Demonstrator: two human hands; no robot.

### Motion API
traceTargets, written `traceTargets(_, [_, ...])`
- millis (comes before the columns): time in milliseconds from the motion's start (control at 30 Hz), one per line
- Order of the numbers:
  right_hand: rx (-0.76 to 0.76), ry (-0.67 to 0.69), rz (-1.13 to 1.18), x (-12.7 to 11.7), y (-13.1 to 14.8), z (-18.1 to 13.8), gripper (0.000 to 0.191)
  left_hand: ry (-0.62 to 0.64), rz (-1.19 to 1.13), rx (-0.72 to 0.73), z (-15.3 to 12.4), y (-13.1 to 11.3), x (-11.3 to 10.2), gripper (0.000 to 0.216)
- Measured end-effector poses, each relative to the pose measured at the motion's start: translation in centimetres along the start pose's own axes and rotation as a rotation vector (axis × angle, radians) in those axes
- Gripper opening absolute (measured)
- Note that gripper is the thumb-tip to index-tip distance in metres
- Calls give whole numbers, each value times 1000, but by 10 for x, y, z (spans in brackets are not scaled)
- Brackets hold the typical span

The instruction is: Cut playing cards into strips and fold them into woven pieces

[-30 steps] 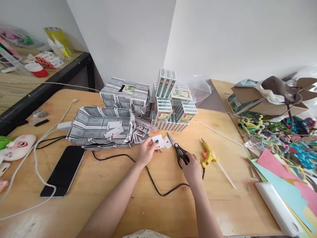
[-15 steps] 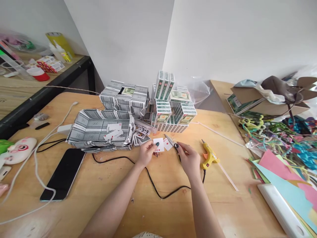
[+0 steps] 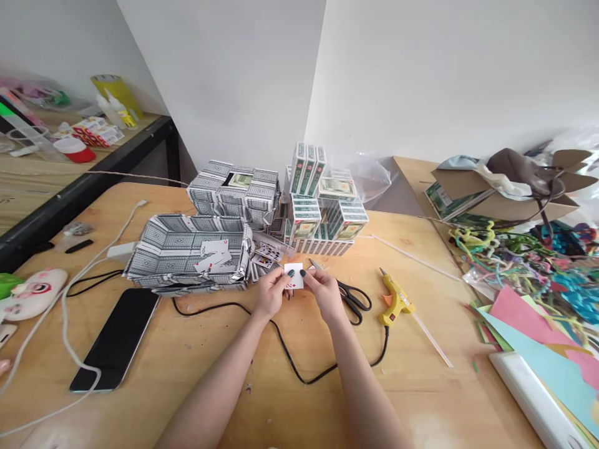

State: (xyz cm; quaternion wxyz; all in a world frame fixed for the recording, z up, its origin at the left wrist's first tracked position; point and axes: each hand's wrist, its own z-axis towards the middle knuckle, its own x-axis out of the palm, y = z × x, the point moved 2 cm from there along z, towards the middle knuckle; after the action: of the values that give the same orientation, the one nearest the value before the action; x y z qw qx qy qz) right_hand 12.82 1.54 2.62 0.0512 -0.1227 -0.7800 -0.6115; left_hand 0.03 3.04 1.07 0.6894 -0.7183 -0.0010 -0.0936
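Over the wooden table [image 3: 178,355] now, pinching a small white card [image 3: 294,277] with a red diamond, clamped between fingertips, by the left hand [image 3: 271,293] at one edge and the right hand [image 3: 325,296] at the other! Just beside the right hand, showing black-handled scissors [image 3: 354,302], then a yellow glue gun [image 3: 395,300]. Farther back, showing a card-covered tray [image 3: 154,249] and stacked card boxes [image 3: 306,221].
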Motion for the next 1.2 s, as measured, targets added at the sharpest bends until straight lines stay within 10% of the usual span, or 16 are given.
traceTargets(467, [-185, 112, 64, -10, -26, 8, 25, -224, -57, 49, 4, -2, -4, 25])
traceTargets(933, [-200, 85, 113, -7, -19, 9, 20, -51, 85, 72, -7, 1, 7, 27])
traceTargets(1200, [-133, 125, 184, -11, -24, 13, 20, 197, -201, -73, -7, -3, 6, 46])
